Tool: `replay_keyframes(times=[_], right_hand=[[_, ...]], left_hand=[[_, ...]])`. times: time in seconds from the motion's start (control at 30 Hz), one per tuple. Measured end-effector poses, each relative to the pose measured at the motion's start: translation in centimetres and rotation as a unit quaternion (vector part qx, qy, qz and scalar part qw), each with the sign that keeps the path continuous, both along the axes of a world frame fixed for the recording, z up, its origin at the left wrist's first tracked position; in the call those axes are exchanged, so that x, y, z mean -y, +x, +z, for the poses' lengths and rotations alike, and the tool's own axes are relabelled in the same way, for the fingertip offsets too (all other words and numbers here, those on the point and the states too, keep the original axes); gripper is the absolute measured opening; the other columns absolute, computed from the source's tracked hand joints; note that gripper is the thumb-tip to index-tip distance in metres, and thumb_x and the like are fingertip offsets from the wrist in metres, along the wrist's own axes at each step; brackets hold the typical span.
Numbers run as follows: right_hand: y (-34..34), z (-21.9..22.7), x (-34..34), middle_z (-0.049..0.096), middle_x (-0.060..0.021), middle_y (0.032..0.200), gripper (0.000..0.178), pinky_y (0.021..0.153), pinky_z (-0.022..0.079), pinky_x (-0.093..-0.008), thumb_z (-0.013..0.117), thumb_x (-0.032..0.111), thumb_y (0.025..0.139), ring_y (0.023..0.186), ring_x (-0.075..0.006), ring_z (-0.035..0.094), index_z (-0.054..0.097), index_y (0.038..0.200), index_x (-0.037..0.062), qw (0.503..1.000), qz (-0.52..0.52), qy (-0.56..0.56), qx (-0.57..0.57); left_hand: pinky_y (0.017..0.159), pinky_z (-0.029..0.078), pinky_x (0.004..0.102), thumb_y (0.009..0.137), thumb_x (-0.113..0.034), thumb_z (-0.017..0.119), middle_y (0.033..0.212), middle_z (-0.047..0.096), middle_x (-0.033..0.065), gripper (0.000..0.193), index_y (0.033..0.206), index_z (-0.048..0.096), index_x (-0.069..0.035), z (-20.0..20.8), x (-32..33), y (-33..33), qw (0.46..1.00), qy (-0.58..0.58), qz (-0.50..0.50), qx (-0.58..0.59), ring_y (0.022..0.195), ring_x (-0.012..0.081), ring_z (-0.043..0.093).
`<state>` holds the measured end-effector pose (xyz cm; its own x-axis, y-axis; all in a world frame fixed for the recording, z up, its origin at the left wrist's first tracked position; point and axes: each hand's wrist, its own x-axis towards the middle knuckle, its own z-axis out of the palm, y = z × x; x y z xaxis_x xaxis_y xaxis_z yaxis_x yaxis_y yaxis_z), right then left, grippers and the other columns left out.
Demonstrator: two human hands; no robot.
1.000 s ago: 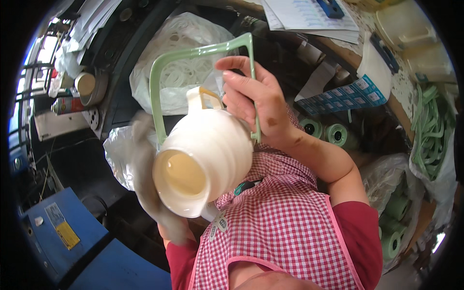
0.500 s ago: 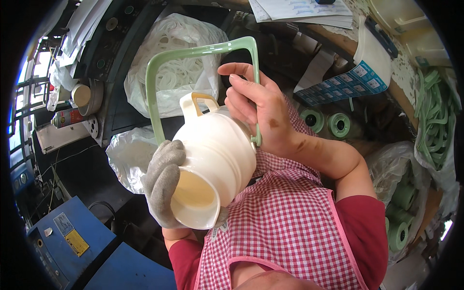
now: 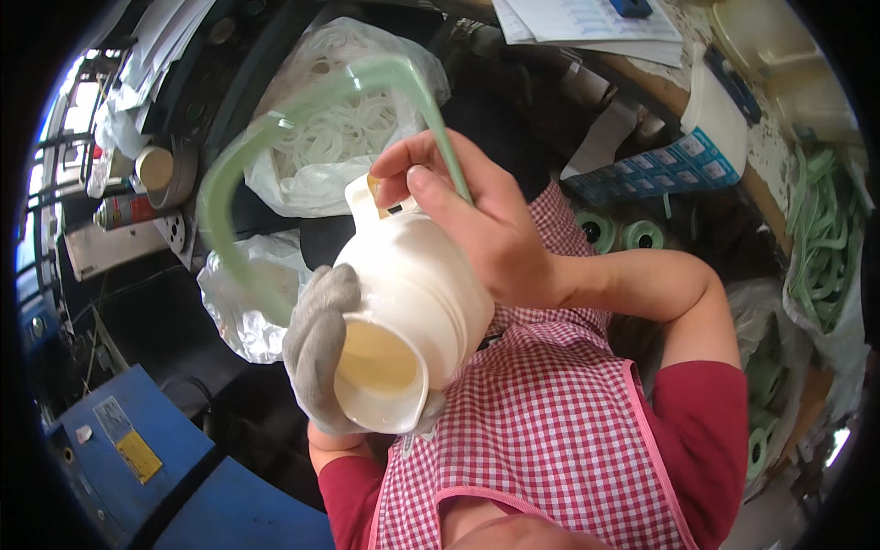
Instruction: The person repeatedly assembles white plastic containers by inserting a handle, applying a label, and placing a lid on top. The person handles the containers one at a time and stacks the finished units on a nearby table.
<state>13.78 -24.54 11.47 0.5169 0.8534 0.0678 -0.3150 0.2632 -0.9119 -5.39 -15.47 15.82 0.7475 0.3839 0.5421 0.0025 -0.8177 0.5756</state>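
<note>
A white plastic jug (image 3: pixel 403 266) lies tilted in front of my checked apron, its cream-coloured inside showing at the mouth. Around that mouth wraps my left hand (image 3: pixel 318 353) in a grey glove, fingers on the rim and the side. A long square-cornered green plastic handle (image 3: pixel 367 73) loops over the jug, blurred along its left arm. My bare right hand (image 3: pixel 477 215) is closed on the handle's right arm, against the jug's side. The joint there is hidden behind my fingers. A small fixed white grip (image 3: pixel 362 197) stands on the jug, partly covered by my fingertips.
Beyond the jug sits a clear bag of whitish rings (image 3: pixel 339 137). A blue metal cabinet (image 3: pixel 174 440) stands at lower left. On the right are a bag of green handles (image 3: pixel 820 247), a blue-and-white printed carton (image 3: pixel 683 165) and papers (image 3: pixel 587 27) on the bench.
The green handle has swung left and its left arm has come away from the jug's side. My right hand has shifted left and down, nearer the jug's body. The left hand keeps its hold.
</note>
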Motion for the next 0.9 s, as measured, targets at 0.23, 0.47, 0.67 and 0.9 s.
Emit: replay_keyframes(times=[0.23, 0.47, 0.67, 0.9], right_hand=[[1.9, 0.1, 1.2, 0.071, -0.0217, 0.116, 0.032, 0.099, 0.058, -0.0418, 0.042, 0.016, 0.112, 0.107, -0.03, 0.073, 0.053, 0.135, -0.0041, 0.982, 0.032, -0.088, -0.166], [2.0, 0.5, 1.6, 0.071, -0.01, 0.107, 0.028, 0.103, 0.054, -0.0354, 0.043, 0.015, 0.112, 0.099, -0.017, 0.072, 0.055, 0.133, -0.0004, 0.972, -0.021, -0.148, -0.18], [1.8, 0.4, 1.5, 0.068, -0.009, 0.107, 0.026, 0.106, 0.051, -0.0354, 0.042, 0.015, 0.113, 0.097, -0.0146, 0.069, 0.055, 0.129, 0.0, 0.981, -0.001, -0.15, -0.122], [-1.0, 0.2, 3.3, 0.059, -0.01, 0.11, 0.021, 0.106, 0.046, -0.0363, 0.038, 0.015, 0.113, 0.1, -0.016, 0.057, 0.048, 0.127, 0.0041, 0.997, 0.063, -0.05, -0.005]], left_hand=[[0.111, 0.048, 0.0479, 0.083, -0.043, 0.076, 0.132, 0.065, 0.0206, 0.081, 0.142, 0.05, 0.006, -1.6, -3.2, 1.7, 0.78, -0.616, 0.004, 0.111, 0.122, 0.0312, 0.065], [0.112, 0.047, 0.0346, 0.105, -0.024, 0.05, 0.13, 0.066, 0.0197, 0.046, 0.132, 0.058, 0.012, -5.3, -3.0, 3.1, 0.603, -0.776, -0.058, 0.173, 0.124, 0.0227, 0.063], [0.104, 0.049, 0.0297, 0.097, -0.012, 0.048, 0.111, 0.071, 0.0125, 0.034, 0.115, 0.07, 0.007, -4.8, -3.3, 2.0, 0.693, -0.71, -0.074, 0.105, 0.113, 0.0174, 0.064], [0.093, 0.048, 0.0267, 0.099, -0.02, 0.053, 0.103, 0.068, 0.0061, 0.031, 0.109, 0.071, 0.003, -4.4, -2.1, 2.1, 0.792, -0.6, 0.006, 0.11, 0.098, 0.012, 0.061]])
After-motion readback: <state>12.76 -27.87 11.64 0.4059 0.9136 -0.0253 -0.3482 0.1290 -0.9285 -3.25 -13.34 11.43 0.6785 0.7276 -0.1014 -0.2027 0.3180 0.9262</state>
